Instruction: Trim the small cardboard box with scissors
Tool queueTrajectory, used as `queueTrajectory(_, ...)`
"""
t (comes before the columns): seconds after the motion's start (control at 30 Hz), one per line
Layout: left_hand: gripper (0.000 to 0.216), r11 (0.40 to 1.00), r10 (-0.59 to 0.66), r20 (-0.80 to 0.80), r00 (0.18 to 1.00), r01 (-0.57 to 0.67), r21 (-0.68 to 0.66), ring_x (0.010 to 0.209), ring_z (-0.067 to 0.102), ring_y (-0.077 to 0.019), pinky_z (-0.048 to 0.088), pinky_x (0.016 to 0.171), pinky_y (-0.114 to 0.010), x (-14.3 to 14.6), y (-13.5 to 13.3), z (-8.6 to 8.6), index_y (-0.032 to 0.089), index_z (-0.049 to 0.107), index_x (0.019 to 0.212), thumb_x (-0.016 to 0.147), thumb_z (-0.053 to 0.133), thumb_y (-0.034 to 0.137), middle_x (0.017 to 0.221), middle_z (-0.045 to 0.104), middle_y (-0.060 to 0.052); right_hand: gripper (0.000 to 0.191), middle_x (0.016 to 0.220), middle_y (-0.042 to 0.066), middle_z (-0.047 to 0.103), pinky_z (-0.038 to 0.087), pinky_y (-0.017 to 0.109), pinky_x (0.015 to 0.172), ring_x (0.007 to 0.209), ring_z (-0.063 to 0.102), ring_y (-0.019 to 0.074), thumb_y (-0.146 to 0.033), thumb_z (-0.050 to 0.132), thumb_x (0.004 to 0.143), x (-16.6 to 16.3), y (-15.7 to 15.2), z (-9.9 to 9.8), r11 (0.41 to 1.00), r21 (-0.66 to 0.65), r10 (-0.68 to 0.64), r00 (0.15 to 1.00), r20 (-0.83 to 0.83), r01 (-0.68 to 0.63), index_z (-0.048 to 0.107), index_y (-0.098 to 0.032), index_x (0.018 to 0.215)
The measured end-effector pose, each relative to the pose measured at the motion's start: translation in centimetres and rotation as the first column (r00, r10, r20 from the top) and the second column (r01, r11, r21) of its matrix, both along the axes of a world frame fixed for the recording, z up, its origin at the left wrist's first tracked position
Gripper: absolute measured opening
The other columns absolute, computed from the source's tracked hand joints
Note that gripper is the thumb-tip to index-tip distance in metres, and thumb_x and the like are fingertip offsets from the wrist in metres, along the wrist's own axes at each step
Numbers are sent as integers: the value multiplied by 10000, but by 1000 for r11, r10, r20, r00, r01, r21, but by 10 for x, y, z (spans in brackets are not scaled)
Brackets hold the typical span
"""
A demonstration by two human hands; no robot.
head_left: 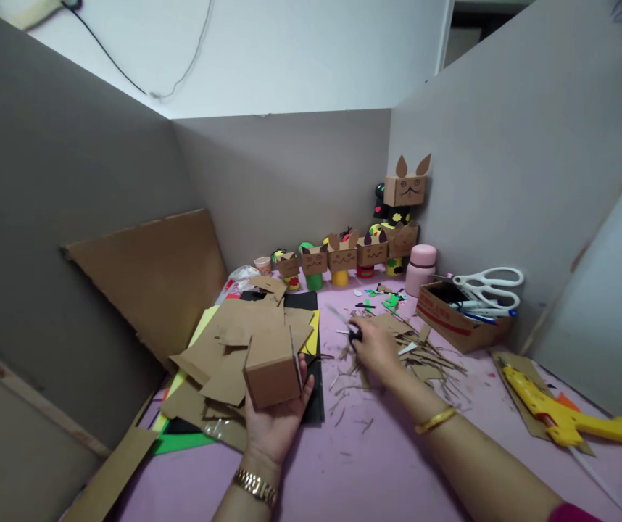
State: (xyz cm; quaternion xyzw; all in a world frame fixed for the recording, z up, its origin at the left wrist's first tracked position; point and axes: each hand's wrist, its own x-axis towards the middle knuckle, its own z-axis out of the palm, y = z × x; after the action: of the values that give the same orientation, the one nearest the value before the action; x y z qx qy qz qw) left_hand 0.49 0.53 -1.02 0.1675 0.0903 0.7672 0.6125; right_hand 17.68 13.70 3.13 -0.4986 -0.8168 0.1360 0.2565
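Cardboard box [272, 370] rests in the left hand [274, 429], lower centre, cupped beneath, probably for steadiness; mid-frame, the right hand [375, 348] grips scissors [353, 334] clear of it.

Scissors [339, 317] are blurring toward the tip, a box [272, 368] is partly hiding the left hand [274, 429], and a sleeve [573, 513] is running offscreen.

Your box [272, 373], low centre of the frame, is plain brown; your scissors [354, 334], right of it, have black handles. Your watch [256, 487], bottom centre, is gold; your bangle [436, 420], lower right, yellow gold; your sleeve [573, 513], bottom right corner, magenta. You face a pinkish-purple tabletop [354, 467], a yellow glue gun [564, 426] at right, a pink bottle [420, 272] right of centre, and brown animal heads [342, 258], some with dark zigzag mouths.
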Motion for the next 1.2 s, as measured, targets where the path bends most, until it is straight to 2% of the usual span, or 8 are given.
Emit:
queueTrajectory(0.1, 498, 1000, -8, 8, 1000, 8, 1, 1024, 652, -332, 465, 914, -502, 2, 1, -1, 76, 671, 1104, 853, 442, 439, 1136, 669, -260, 289, 1200, 82, 569, 502, 436, 842, 1002, 594, 226, -287, 546, 923, 28, 10, 4, 995, 20, -96, 995, -14, 96, 541, -179, 1191)
queueTrajectory(0.2, 504, 1000, -23, 5, 1000, 23, 1, 1011, 655, -351, 474, 894, -519, 4, 2, -3, 53, 674, 1096, 861, 432, 427, 1133, 658, -288, 288, 1188, 81, 576, 510, 426, 827, 985, 601, 220, -286, 546, 923, 28, 8, 2, 999, 7, -47, 999, -25, 47, 541, -176, 1190)
queueTrajectory(0.37, 518, 1000, -18, -12, 1000, 18, 21, 1043, 639, -349, 474, 904, -507, 1, 1, -5, 63, 673, 1102, 861, 427, 450, 1142, 658, -274, 251, 1146, 71, 599, 519, 403, 806, 955, 612, 206, -289, 556, 918, -22, -8, -7, 977, -60, 206, 978, -23, -207, 571, -175, 1141)
queueTrajectory(0.5, 504, 999, -19, -24, 1000, 19, 35, 1067, 628, -338, 468, 921, -494, -2, 1, -7, 101, 674, 1111, 848, 443, 463, 1149, 670, -231, 270, 1145, 71, 596, 518, 411, 805, 961, 612, 215, -290, 569, 910, -57, -19, -12, 959, -101, 263, 964, -29, -264, 563, -166, 1151)
queueTrajectory(0.77, 509, 1000, -25, -9, 1000, 25, 7, 1054, 635, -336, 464, 920, -499, 0, 2, -8, 90, 668, 1117, 852, 444, 462, 1154, 659, -257, 266, 1186, 76, 577, 503, 426, 836, 999, 595, 222, -286, 556, 918, -28, 3, -5, 981, -173, 48, 973, -226, -88, 560, -180, 1161)
queueTrajectory(0.9, 488, 1000, -26, -2, 1000, 26, 2, 1043, 640, -346, 470, 905, -511, 1, 2, -6, 74, 672, 1107, 850, 464, 432, 1152, 649, -285, 319, 1242, 86, 538, 495, 449, 851, 1036, 575, 240, -279, 558, 915, 6, 17, 5, 967, -252, -69, 901, -429, -46, 521, -183, 1218)
queueTrajectory(1.13, 450, 999, -46, 1, 999, 46, 6, 1026, 647, -354, 483, 890, -514, 1, 3, -4, 110, 689, 1084, 843, 484, 430, 1113, 686, -245, 196, 973, 40, 637, 550, 303, 634, 750, 635, 147, -270, 574, 910, -13, -35, -20, 772, -484, -78, 695, -715, -411, 593, -139, 1055)
queueTrajectory(1.2, 471, 999, -52, 2, 999, 52, 7, 1029, 646, -353, 486, 889, -510, 1, 2, -3, 107, 684, 1092, 843, 478, 450, 1110, 687, -246, 209, 976, 40, 629, 543, 297, 624, 737, 628, 142, -281, 559, 918, -14, -31, -18, 759, -484, -146, 609, -779, -436, 578, -142, 1074)
